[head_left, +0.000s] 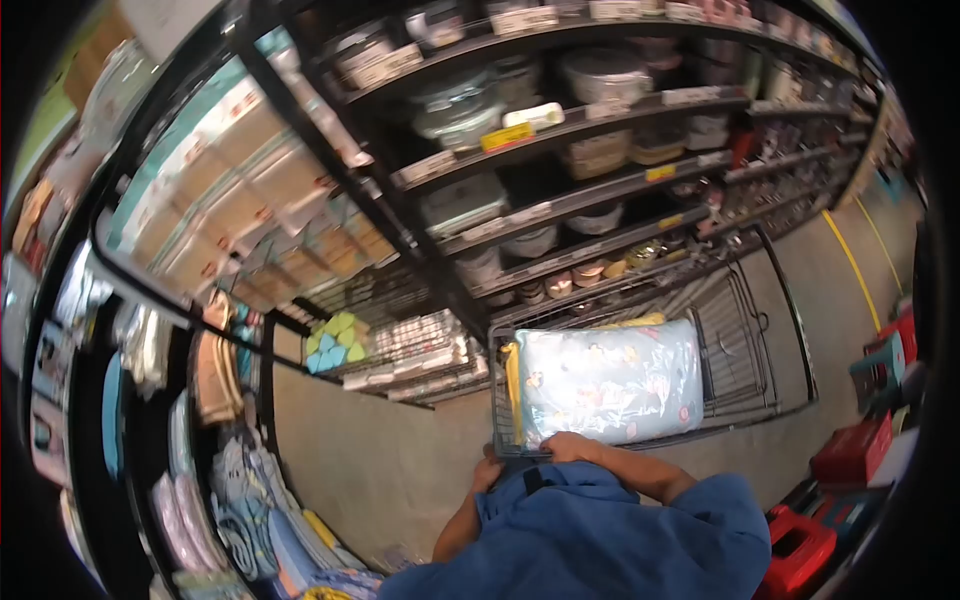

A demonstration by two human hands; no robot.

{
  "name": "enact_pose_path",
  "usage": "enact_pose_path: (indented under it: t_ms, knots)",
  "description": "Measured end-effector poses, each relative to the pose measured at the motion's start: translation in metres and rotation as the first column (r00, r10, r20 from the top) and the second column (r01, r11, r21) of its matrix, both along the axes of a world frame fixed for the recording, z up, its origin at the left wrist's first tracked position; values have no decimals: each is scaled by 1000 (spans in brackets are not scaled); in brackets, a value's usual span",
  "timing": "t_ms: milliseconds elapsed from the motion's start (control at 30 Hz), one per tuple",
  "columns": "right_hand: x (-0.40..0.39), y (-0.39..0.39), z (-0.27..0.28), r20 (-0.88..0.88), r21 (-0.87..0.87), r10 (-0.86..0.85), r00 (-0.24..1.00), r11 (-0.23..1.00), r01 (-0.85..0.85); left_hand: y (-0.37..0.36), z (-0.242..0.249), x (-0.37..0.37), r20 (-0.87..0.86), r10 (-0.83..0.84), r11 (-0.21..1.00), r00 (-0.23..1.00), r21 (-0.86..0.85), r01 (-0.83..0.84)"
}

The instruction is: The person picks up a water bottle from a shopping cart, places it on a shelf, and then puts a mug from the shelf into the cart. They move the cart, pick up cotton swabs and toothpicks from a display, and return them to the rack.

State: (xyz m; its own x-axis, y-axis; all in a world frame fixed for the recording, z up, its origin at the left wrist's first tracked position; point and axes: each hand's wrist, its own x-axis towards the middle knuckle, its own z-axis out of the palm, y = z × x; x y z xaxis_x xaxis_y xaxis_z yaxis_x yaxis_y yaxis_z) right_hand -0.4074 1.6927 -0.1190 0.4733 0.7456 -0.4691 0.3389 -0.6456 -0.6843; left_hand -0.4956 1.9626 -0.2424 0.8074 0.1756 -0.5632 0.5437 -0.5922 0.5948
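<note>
A wire shopping cart (pixel 745 345) stands in front of me. In it lies a pale blue patterned package (pixel 612 382) in clear, shiny plastic, with something yellow along its left edge. My right hand (pixel 568 447) is at the near end of the cart, its fingers bent over the edge beside the package. To its left, my left hand (pixel 487 470) is at the cart's near left corner, close to my blue clothing; its fingers are mostly hidden.
Dark shelves (pixel 590 125) with plastic containers and price labels rise beyond the cart. Racks of folded textiles (pixel 240 500) stand at the left. Red boxes (pixel 850 450) line the right side. Grey floor (pixel 385 455) shows left of the cart.
</note>
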Motion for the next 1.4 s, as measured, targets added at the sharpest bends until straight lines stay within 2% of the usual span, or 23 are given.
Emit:
enact_pose_path:
  t_ms: [33,100,167,233,267,333,367,400,433,467,567,600,667,733,767,800,833,867,900,1000,1033,1100,1400]
  knots:
    - [-1,-3,-3,31,-6,5,1000,1000,-5,2,-5,-2,-2,-51,999,999,1,51]
    - [-5,-3,0,26,-10,-34,999,999,35,3,2,2,-49,51,989,998,-138,-57]
    - [-4,1,3,31,-16,-84,996,996,84,0,24,3,-9,-45,999,999,4,45]
    - [-6,1,4,72,21,-38,997,999,37,-1,34,9,-98,-50,997,994,-56,44]
    - [-6,2,4,78,17,-126,989,992,125,3,27,8,-85,-16,992,996,-123,5]
    - [-5,5,3,86,2,-35,996,999,35,0,26,13,-48,31,981,998,-192,-39]
    - [-6,6,1,88,2,-94,992,996,94,-2,28,12,-16,57,979,998,-195,-59]
    - [-6,7,1,120,-11,-57,991,998,59,-4,24,15,-14,17,980,1000,-196,-20]
    - [-5,7,2,148,-30,-4,989,1000,8,-4,21,14,-24,60,965,998,-256,-64]
    - [-5,5,3,148,-31,-18,989,999,22,-4,20,15,-36,112,943,993,-311,-117]
    - [-6,6,5,147,-22,-36,989,999,40,-4,21,15,-42,103,938,994,-330,-111]
    - [-6,5,6,157,-7,-40,987,999,41,-6,28,17,-44,104,938,994,-328,-112]
    - [-7,1,5,164,21,-56,985,998,53,-8,43,18,90,-82,966,993,-238,101]
    - [-8,4,-8,133,60,-69,989,996,62,-17,70,13,82,-36,949,996,-311,60]
    - [-12,0,4,128,79,-141,982,988,132,-13,63,12,72,-72,968,995,-234,87]
    - [-6,5,4,121,-33,-23,992,999,28,-3,31,13,60,-69,988,996,-137,76]
    - [-5,4,3,131,-36,-23,991,999,28,-3,37,13,-18,-60,995,998,-83,58]
    - [-6,4,2,82,-60,-46,996,997,51,-2,33,13,2,-52,995,999,-84,52]
    - [-3,4,-12,78,-64,8,997,998,-3,-7,36,13,57,-43,998,997,-50,46]
    - [-3,-1,-2,75,-68,-9,997,998,14,-7,38,10,47,-43,999,998,14,42]
    - [-3,-1,-2,84,-58,-14,996,998,19,-7,36,8,40,17,1000,999,11,-17]
    - [-1,-1,-2,71,-52,25,997,998,-21,-9,34,12,-94,16,999,995,37,-13]
    - [1,-1,3,25,-36,17,1000,999,-16,-10,23,3,-135,138,987,981,-68,-148]
